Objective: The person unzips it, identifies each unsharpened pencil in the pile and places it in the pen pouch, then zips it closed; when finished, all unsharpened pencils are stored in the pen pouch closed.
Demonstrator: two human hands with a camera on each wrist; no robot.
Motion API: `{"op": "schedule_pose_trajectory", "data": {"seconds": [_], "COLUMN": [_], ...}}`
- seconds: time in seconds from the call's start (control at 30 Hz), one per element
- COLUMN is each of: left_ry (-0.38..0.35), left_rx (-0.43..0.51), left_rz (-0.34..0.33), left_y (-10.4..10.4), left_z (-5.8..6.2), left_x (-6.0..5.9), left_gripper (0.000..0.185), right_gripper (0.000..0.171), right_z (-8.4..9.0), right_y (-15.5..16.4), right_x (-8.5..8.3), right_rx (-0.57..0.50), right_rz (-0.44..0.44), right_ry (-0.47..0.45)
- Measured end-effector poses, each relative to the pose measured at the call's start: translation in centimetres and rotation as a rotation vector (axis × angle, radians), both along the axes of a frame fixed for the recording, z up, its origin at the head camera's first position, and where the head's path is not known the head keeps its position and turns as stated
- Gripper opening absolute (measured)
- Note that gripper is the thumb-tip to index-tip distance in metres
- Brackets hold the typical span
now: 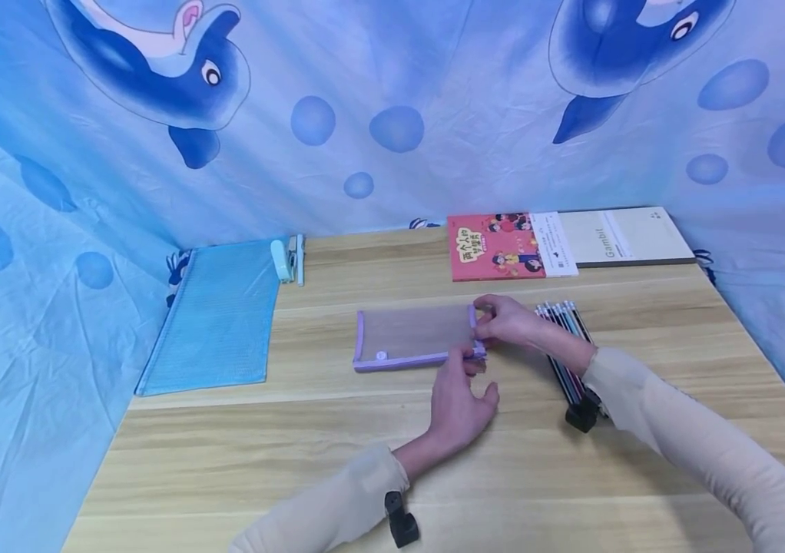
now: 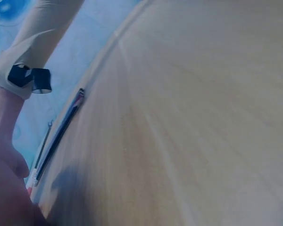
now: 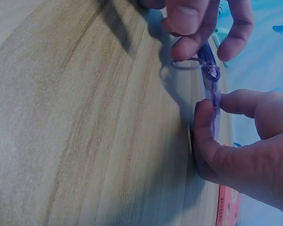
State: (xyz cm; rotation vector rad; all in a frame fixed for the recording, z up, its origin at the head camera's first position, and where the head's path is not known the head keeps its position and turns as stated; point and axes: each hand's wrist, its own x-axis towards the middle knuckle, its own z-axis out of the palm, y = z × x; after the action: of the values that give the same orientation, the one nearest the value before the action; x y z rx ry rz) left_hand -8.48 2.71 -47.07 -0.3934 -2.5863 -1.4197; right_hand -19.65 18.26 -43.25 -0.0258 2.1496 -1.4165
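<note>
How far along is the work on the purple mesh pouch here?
Early. In hand: the right hand pinches the purple mesh pouch at its end, while the left hand fingers its zipper pull. Left: the pouch looks empty, and the pencils lie beside it on the table.

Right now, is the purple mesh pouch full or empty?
Empty, it seems: the purple mesh pouch lies flat and the wooden table shows through it.

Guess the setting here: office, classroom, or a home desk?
Most likely a home study desk, staged: a wooden table with books, a row of pencils and mesh zip pouches, backed by a draped dolphin-print cloth rather than a wall.
</note>
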Motion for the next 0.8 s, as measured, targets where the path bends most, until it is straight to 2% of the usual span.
{"op": "schedule_pose_trajectory", "data": {"seconds": [0.13, 0.23, 0.47, 0.6, 0.7, 0.8], "left_ry": [-0.002, -0.002, -0.025, -0.037, -0.033, -0.021], "left_rx": [-0.060, -0.050, 0.069, 0.120, 0.098, 0.033], "left_rz": [0.039, 0.034, -0.014, -0.004, 0.030, 0.046], "left_y": [0.0, -0.1, -0.4, -0.7, -1.0, -1.1], "left_z": [-0.1, -0.1, -0.3, -0.4, -0.3, 0.0], "left_x": [0.3, 0.3, 0.1, 0.1, 0.2, 0.5], "left_gripper": [0.059, 0.059, 0.052, 0.048, 0.046, 0.048], "right_gripper": [0.074, 0.075, 0.080, 0.077, 0.075, 0.074], "right_z": [0.0, 0.0, 0.3, 0.2, 0.1, 0.0], "right_y": [-0.1, -0.2, -0.7, -1.0, -1.2, -1.3], "right_x": [0.0, 0.0, 0.4, 0.7, 0.9, 1.0], "right_rx": [0.002, 0.020, -0.003, -0.049, -0.085, -0.112], "right_rz": [-0.009, -0.020, -0.067, -0.081, -0.089, -0.092], "right_ry": [0.004, 0.006, -0.026, -0.039, -0.034, -0.030]}}
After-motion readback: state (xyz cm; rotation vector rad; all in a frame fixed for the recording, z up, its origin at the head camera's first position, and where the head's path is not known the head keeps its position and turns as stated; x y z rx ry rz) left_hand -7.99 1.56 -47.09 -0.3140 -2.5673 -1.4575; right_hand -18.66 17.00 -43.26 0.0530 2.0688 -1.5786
